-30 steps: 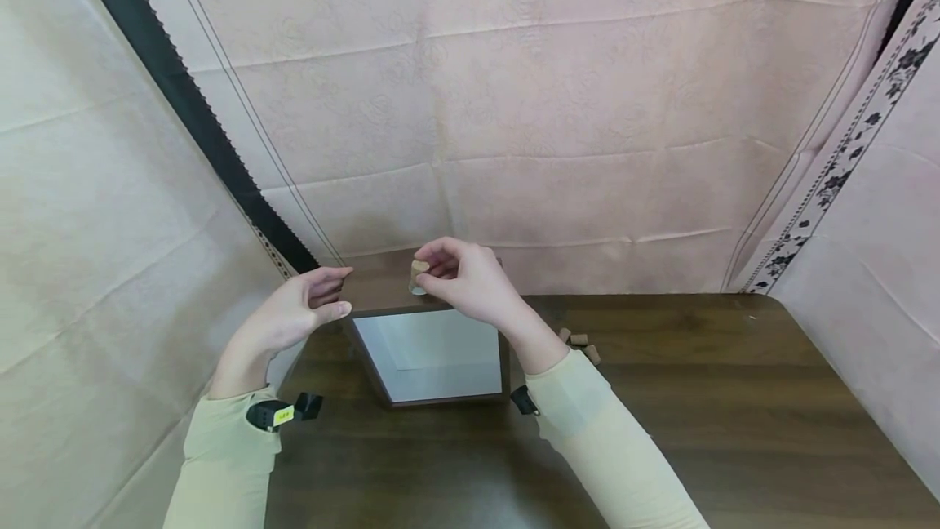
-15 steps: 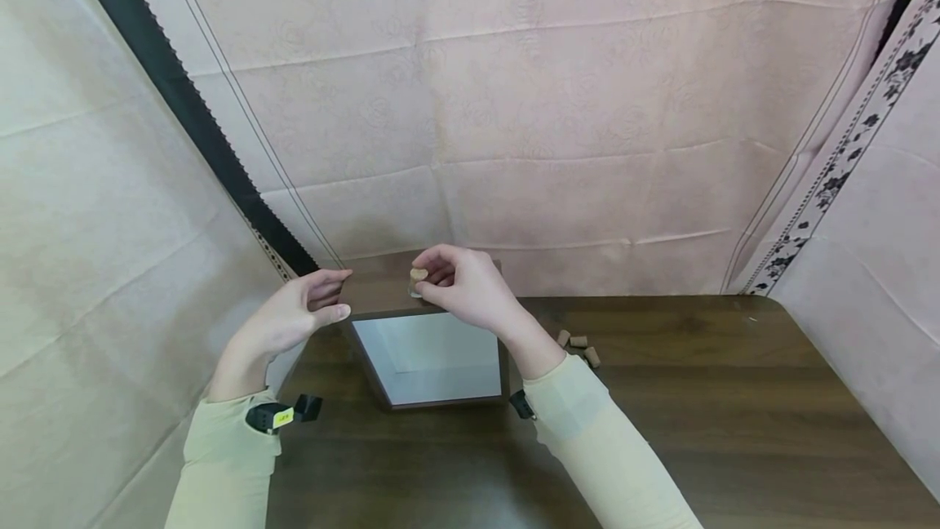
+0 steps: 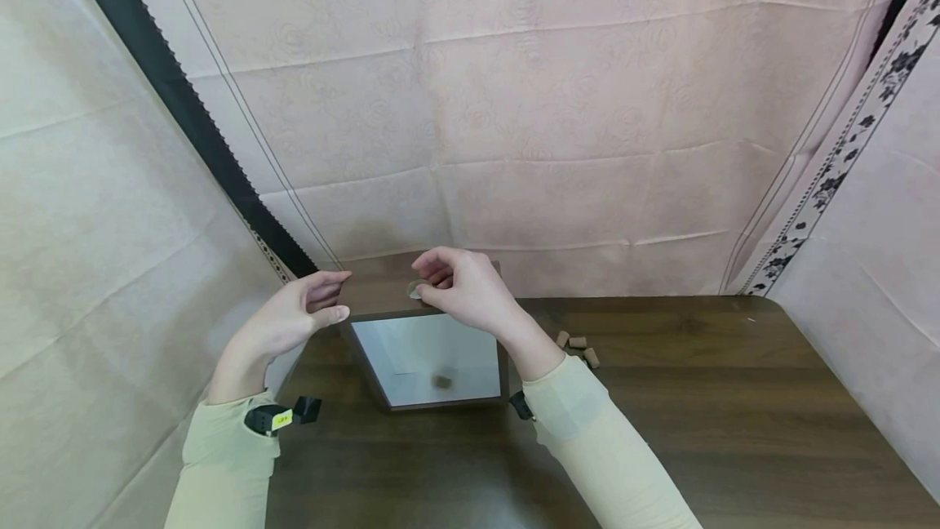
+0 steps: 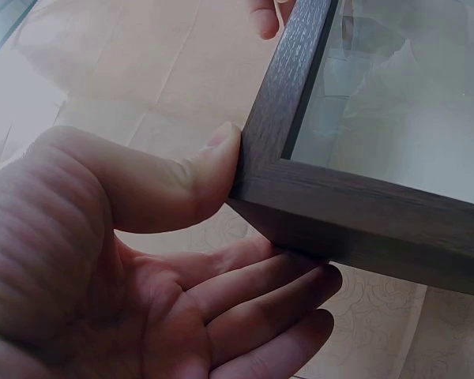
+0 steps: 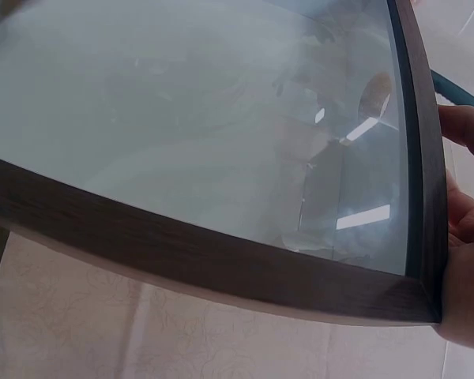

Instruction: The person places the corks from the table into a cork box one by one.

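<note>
A dark brown wooden box frame [image 3: 378, 382] with a glass front [image 3: 433, 349] stands on the table. My left hand [image 3: 294, 313] holds its upper left corner, thumb on the edge and fingers along the adjoining side in the left wrist view. My right hand [image 3: 470, 288] is over the top face, with thumb and fingertips loosely bent beside a round, pale-rimmed opening [image 3: 414, 291]. No cork shows between those fingers. Behind the glass, low down, a blurred brown cork [image 3: 442, 382] appears in the head view. In the right wrist view, the right hand [image 5: 466, 221] borders the frame's edge.
Several wine corks [image 3: 578, 343] lie on the dark wooden table [image 3: 698, 415], right of the frame. A pale patterned cloth [image 3: 551, 121] hangs close behind, and more cloth [image 3: 117, 268] closes off the left side. Each wrist wears a black strap.
The cork at the right hand's fingertips sank into the opening and left the fingers; it now appears behind the glass lower down. My left hand has stayed at the frame's corner.
</note>
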{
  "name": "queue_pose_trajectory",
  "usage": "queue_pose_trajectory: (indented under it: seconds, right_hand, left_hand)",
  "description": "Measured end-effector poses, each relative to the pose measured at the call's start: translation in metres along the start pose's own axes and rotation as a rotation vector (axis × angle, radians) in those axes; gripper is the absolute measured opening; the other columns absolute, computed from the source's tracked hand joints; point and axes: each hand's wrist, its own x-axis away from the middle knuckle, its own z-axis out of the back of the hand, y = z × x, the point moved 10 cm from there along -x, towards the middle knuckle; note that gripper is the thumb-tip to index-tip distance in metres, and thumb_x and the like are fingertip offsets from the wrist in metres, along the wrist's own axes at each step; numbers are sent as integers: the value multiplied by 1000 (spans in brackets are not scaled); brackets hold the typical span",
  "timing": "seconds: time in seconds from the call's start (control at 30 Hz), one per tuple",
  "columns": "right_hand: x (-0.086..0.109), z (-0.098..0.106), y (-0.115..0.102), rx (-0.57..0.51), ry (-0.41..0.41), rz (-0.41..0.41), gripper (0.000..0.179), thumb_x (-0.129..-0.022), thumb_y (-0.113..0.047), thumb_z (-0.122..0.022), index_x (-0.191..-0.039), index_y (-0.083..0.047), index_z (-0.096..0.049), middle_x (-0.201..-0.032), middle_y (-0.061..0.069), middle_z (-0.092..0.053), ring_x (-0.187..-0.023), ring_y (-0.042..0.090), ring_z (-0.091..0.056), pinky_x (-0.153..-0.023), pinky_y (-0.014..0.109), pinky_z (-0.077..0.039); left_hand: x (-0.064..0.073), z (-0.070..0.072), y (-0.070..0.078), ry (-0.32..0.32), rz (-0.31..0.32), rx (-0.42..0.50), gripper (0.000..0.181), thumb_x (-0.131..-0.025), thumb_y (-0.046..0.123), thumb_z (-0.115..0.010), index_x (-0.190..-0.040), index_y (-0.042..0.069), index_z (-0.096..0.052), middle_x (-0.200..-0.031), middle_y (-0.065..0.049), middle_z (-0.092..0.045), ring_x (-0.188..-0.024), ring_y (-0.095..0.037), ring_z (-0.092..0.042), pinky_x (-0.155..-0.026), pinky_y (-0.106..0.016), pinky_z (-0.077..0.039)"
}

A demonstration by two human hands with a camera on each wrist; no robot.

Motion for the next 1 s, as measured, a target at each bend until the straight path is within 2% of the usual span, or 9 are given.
queue_pose_trajectory:
  seconds: [0.6, 1.0]
  right_hand:
    - [1, 3, -1, -29, -4, 24, 28, -99, -8, -76, -126, -5, -73, -111, 1, -73, -97, 16, -68, -87, 30, -59]
    - [12, 15, -1, -151, -16, 70, 24, -99, -12, -77, -122, -16, -75, -111, -1, -75, -97, 16, -69, -85, 36, -60]
  left_hand:
    - [3, 0, 1, 15, -4, 16, 71, -105, 23, -71, -163, 0, -37, -165, -29, -41, -149, -51, -42, -115, -69, -38]
    - [4, -1, 3, 7, 4, 16, 71, -105, 23, -70, -163, 0, -37, -165, -30, -40, -149, -51, -41, -115, -71, -37]
